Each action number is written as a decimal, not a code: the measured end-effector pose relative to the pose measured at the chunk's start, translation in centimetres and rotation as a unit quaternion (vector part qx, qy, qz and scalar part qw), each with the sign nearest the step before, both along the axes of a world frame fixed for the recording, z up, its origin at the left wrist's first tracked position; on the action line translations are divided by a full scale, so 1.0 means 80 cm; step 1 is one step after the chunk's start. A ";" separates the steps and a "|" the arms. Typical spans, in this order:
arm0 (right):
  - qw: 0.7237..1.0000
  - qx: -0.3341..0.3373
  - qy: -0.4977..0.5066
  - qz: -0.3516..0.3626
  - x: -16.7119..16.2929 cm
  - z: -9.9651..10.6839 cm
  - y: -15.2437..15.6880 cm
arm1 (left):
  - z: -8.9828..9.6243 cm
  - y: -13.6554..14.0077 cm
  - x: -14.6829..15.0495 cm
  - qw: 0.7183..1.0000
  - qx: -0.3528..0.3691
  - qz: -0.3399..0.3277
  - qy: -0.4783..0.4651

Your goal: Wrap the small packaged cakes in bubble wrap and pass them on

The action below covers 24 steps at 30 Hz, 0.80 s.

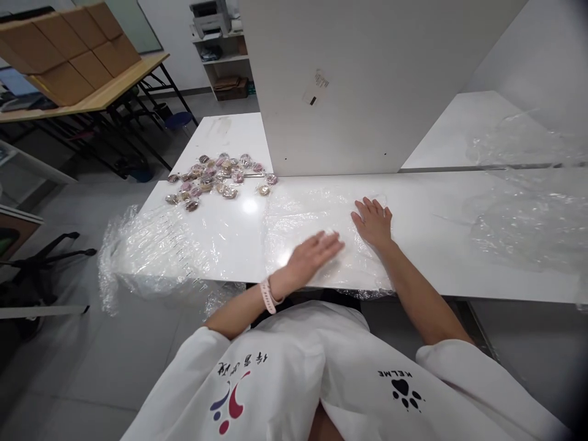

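Observation:
A clear plastic sheet or bag lies flat on the white table in front of me. My right hand rests on its right part, fingers spread and palm down. Over its middle is my left hand, slightly blurred, fingers stretched out flat; I cannot tell whether it touches the plastic. Neither hand grips anything. Several small round items in clear wrappers, pink, brown and tan, are scattered on the table to the left, apart from both hands.
A heap of clear plastic packaging hangs over the table's left front edge. More crumpled clear plastic covers the right side. An upright white panel stands behind the sheet. Cardboard boxes sit on a wooden desk at far left.

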State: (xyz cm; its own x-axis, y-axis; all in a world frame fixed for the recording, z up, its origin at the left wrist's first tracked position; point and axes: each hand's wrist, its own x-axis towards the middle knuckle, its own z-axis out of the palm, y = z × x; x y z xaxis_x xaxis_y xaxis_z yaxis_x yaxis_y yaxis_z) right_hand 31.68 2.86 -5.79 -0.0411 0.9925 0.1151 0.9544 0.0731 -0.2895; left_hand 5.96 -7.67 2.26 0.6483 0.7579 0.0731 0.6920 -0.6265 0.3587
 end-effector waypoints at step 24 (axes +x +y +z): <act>0.976 0.084 0.085 0.184 -0.004 0.009 -0.269 | -0.047 -0.137 -0.157 0.937 0.117 0.320 -0.072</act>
State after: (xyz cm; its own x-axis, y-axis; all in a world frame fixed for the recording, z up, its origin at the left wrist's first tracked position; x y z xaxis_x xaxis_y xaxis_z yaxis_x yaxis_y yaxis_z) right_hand 31.37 -18.68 -5.09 -0.3572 0.8805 0.3115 0.7936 0.4620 -0.3958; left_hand -6.58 -18.59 -1.49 0.0377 0.9404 0.3381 0.9079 -0.1735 0.3815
